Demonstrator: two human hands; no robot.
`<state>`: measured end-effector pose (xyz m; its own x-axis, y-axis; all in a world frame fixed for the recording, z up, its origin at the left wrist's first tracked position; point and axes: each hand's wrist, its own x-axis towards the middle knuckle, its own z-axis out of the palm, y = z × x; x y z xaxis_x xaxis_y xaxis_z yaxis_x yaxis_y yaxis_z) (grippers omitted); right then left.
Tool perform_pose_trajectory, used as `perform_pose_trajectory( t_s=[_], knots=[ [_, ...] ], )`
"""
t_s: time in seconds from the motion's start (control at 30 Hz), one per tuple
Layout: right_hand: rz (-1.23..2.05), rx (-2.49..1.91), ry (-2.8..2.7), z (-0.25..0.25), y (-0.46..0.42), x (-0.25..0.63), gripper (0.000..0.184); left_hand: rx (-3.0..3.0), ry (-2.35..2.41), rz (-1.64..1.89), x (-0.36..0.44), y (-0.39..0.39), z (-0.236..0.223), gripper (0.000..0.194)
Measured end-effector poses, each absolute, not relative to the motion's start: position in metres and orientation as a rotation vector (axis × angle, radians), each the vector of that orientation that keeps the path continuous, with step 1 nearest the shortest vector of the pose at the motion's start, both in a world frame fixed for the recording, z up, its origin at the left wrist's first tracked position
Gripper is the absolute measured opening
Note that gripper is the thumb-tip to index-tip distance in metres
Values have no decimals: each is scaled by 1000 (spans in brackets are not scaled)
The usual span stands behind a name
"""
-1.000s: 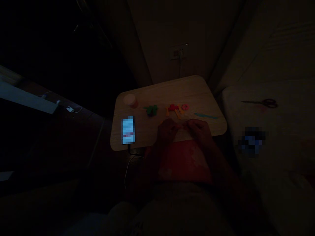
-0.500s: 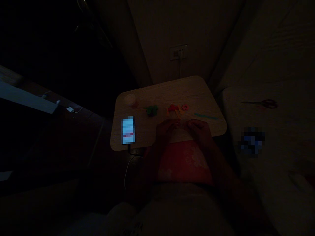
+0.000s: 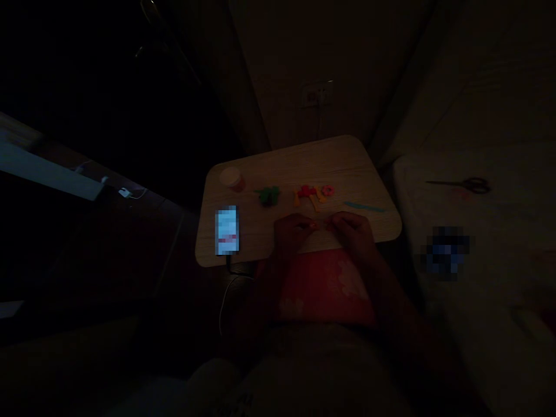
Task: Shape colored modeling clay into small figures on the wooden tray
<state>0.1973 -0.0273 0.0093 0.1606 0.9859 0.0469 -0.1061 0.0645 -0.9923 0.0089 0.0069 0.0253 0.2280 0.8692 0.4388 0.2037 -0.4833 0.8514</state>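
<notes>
Over the near edge of a small wooden table (image 3: 295,165), my left hand (image 3: 292,233) is closed, fingertips pinched together. My right hand (image 3: 353,229) faces it with a narrow gap between, thumb and fingers also pressed together. Whatever either pinch holds is too small and dark to name. Just beyond my hands lie small orange pieces (image 3: 316,204), a red piece (image 3: 306,190) and a pinkish-red ring-shaped piece (image 3: 327,190). A green piece (image 3: 269,195) lies beyond my left hand. Past my right hand rests a thin teal stick-like tool (image 3: 364,207).
A lidded tub (image 3: 232,178) stands at the table's far left. A lit phone (image 3: 226,230) lies nearer, with a cable (image 3: 223,301) hanging off the edge. Scissors (image 3: 471,185) lie on the pale surface to the right. A wall socket (image 3: 317,94) is behind.
My hands have shifted slightly, and the fingertips of my left hand sit a little lower. The pieces on the table stay where they were.
</notes>
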Motion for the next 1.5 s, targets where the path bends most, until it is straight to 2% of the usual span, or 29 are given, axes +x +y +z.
perform_pose_trajectory(
  t_s=[0.23, 0.57, 0.77, 0.97, 1.23, 1.37, 1.5],
  knots=[
    [1091, -1163, -1050, 8, -27, 198, 34, 1808, 1046, 1151, 8, 5, 26, 35],
    [1095, -1155, -1046, 8, -27, 198, 31, 1883, 902, 1245, 6, 14, 15, 38],
    [1096, -1159, -1045, 8, -27, 198, 29, 1700, 1021, 1200, 9, 11, 12, 32],
    [1085, -1167, -1052, 7, -26, 198, 30, 1796, 1010, 1149, 6, 9, 19, 25],
    [1045, -1188, -1077, 10, -30, 197, 31, 1900, 1015, 1133, 6, 10, 19, 37],
    [812, -1307, -1200, 17, -33, 212, 28, 2026, 982, 1067, 2, 7, 18, 32],
    [203, -1531, -1428, 25, -26, 245, 24, 2083, 1015, 1048, -3, 0, 17, 31]
  ],
)
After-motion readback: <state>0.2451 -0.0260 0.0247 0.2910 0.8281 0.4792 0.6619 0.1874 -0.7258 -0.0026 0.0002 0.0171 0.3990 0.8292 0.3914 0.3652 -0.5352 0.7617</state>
